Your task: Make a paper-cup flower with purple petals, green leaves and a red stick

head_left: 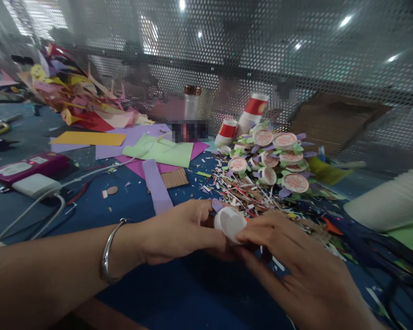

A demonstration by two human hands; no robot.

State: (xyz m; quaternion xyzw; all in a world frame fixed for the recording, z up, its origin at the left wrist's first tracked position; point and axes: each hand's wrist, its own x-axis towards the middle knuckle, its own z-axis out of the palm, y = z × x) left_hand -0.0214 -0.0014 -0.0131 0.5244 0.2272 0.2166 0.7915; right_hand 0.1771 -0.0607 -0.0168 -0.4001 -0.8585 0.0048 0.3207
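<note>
Left hand [184, 231] and right hand [292, 256] grasp 1 white cup [230, 223]; pinch lightly, without creasing the purple tab [217, 205].

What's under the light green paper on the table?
A magenta sheet pokes out from under the light green paper at its right and near edges, and a lavender sheet shows behind and left. Anything under its middle is covered.
</note>
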